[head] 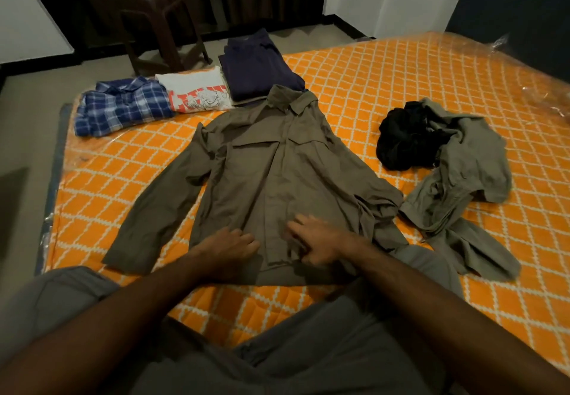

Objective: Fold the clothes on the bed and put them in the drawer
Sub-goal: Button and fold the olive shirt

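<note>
An olive long-sleeved shirt [271, 175] lies spread front-up on the orange patterned bed [385, 86], collar away from me, left sleeve stretched out, right sleeve bunched. My left hand [229, 248] rests with curled fingers on the shirt's lower hem area. My right hand [314, 239] lies on the hem to the right, fingers spread over the fabric. At the bed's far left edge sit three folded pieces: a blue plaid shirt [123, 106], a white printed T-shirt [197, 92] and dark navy clothes [259, 67].
A crumpled black garment [404, 141] and a crumpled grey-green garment [462, 178] lie on the bed to the right. A dark plastic stool [154, 15] stands on the floor beyond the bed. My knees in grey trousers [308, 348] rest at the near edge.
</note>
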The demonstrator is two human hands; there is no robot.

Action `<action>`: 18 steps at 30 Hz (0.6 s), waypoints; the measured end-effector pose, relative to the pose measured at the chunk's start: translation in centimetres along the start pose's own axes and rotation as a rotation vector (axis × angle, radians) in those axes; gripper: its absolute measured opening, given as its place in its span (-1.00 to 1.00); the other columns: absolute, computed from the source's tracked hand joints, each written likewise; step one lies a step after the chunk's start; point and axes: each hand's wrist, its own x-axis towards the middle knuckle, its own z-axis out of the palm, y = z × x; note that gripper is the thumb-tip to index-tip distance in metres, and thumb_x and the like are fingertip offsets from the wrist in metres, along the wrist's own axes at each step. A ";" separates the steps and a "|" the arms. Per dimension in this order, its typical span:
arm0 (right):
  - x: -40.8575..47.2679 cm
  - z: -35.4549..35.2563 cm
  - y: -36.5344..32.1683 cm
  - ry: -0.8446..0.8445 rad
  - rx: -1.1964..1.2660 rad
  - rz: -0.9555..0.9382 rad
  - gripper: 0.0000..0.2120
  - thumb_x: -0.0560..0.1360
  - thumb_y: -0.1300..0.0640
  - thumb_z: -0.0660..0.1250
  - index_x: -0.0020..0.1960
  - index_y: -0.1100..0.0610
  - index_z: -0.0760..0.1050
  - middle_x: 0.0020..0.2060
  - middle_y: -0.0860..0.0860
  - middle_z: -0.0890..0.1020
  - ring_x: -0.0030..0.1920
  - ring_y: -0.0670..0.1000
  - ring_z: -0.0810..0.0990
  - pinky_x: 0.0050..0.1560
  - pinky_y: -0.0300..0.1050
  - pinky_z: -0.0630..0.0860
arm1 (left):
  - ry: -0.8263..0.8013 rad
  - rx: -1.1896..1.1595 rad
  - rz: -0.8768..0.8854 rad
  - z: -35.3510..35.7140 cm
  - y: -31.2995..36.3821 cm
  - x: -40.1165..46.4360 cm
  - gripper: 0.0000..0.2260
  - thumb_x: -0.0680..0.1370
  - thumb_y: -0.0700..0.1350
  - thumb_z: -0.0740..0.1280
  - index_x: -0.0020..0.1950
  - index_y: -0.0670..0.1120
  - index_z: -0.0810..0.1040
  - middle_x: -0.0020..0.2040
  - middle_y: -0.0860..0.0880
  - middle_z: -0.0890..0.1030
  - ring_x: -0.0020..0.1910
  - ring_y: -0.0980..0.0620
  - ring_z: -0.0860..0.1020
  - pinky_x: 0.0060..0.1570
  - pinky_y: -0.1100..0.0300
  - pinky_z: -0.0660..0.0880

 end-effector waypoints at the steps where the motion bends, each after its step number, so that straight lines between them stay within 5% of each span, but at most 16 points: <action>1: 0.0 0.9 -0.3 -0.012 -0.106 -0.024 -0.13 0.39 0.00 0.51 0.57 0.10 0.16 0.49 0.20 0.25 0.47 0.24 0.25 0.39 0.10 0.33 | -0.059 0.019 -0.019 0.1 0.0 -0.1 -0.64 0.49 0.01 0.24 0.25 -0.07 0.40 0.14 -0.10 0.51 0.05 -0.19 0.55 -0.02 -0.04 0.48; 3: 0.0 2.2 -0.5 0.012 -0.250 -0.037 -0.16 0.43 0.01 0.47 0.58 0.03 0.12 0.48 0.15 0.25 0.44 0.22 0.28 0.37 0.17 0.35 | -0.171 0.002 -0.040 0.1 -0.5 -0.2 -0.66 0.48 -0.06 0.34 0.24 -0.07 0.45 0.18 -0.11 0.54 0.11 -0.19 0.57 0.03 -0.04 0.48; 6: -0.1 2.6 0.0 0.100 -0.149 -0.091 -0.47 0.46 0.18 0.37 0.40 0.10 0.38 0.28 0.13 0.49 0.26 0.20 0.50 0.16 0.05 0.46 | -0.302 -0.079 0.013 0.2 -1.2 0.0 -0.68 0.45 -0.08 0.39 0.19 -0.08 0.56 0.20 -0.11 0.57 0.13 -0.19 0.59 0.06 -0.03 0.56; 9: -0.6 1.6 0.7 -0.093 0.013 -0.037 -0.67 0.42 0.29 0.36 0.18 0.12 0.53 0.15 0.12 0.60 0.18 0.19 0.57 0.10 -0.03 0.49 | -0.514 -0.155 0.052 -0.3 -0.7 0.6 -0.74 0.47 -0.09 0.40 0.15 -0.08 0.63 0.19 -0.12 0.58 0.12 -0.17 0.59 0.10 -0.03 0.56; 12: -0.8 1.1 0.3 -0.256 -0.034 0.066 -0.71 0.50 0.20 0.35 0.21 0.16 0.56 0.18 0.19 0.62 0.17 0.23 0.60 0.10 0.00 0.54 | -0.655 -0.270 -0.016 -1.2 -0.1 1.2 -0.73 0.54 -0.03 0.35 0.16 -0.14 0.63 0.19 -0.15 0.61 0.12 -0.16 0.59 0.12 0.02 0.53; 14: -0.5 0.6 0.0 -0.208 -0.007 0.154 -0.72 0.54 0.16 0.33 0.21 0.24 0.56 0.18 0.24 0.61 0.17 0.25 0.60 0.07 0.00 0.53 | -0.558 -0.395 -0.091 -1.7 -0.5 1.8 -0.68 0.62 0.02 0.27 0.24 -0.17 0.56 0.22 -0.18 0.59 0.18 -0.18 0.56 0.12 0.05 0.46; 18: 2.0 1.4 -2.0 0.219 0.318 0.215 -0.67 0.56 0.08 0.34 0.23 0.27 0.50 0.17 0.24 0.59 0.19 0.24 0.58 0.15 0.01 0.50 | -0.005 -0.853 -0.262 -0.3 -1.3 3.3 -0.83 0.57 -0.12 0.29 0.04 -0.22 0.53 0.09 -0.24 0.58 0.09 -0.21 0.57 0.11 0.02 0.46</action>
